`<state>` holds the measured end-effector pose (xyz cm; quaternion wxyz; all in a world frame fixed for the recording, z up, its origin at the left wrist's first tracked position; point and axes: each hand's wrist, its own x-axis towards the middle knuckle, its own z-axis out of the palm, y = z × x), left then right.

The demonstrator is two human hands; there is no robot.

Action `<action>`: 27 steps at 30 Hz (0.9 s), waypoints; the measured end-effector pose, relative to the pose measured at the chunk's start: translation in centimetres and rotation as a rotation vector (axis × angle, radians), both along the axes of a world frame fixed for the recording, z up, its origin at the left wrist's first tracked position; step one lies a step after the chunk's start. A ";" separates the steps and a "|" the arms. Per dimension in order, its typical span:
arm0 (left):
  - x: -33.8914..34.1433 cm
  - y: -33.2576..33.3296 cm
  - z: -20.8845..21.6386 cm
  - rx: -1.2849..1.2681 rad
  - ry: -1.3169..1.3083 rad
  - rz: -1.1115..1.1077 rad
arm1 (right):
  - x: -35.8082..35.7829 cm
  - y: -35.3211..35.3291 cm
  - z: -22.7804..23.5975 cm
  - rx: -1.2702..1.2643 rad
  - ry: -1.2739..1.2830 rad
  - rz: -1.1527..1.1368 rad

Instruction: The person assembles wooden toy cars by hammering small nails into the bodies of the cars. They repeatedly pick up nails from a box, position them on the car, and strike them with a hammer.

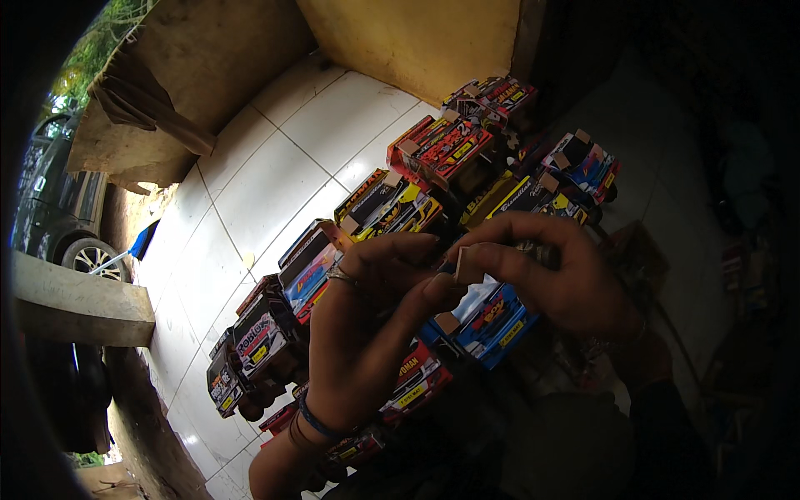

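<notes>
In front of me, my right hand [554, 279] pinches a small light-brown wooden block [469, 266] between thumb and fingertips. My left hand [367, 321] is curled close by, its thumb tip at the block's lower left edge. A small dark bit shows between the two hands, but what it is cannot be made out. Below and behind them stand several toy trucks with printed, coloured panels. A blue toy truck [492, 325] is just under the right hand, and a yellow and black one [392, 208] lies beyond the left. Similar small brown blocks sit on several trucks.
White floor tiles [267, 175] extend to the left and far side. A yellowish wall [408, 42] rises at the back. At the left, a low ledge [83, 312], a blue-headed broom [143, 239] and a parked car [62, 208] show. The right side is dark.
</notes>
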<state>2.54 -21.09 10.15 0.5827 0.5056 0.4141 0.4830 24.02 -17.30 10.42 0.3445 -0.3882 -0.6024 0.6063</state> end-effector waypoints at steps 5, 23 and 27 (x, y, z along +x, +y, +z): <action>-0.2 0.1 -0.1 -0.042 -0.043 -0.015 | 0.0 0.0 0.9 -0.168 -0.008 -0.040; -1.4 2.5 -0.5 -0.114 -0.095 -0.224 | -0.7 -0.4 -0.3 -0.007 -0.047 -0.105; -2.0 2.9 -0.3 -0.079 0.006 -0.180 | 0.4 -0.8 0.0 -0.070 0.170 -0.212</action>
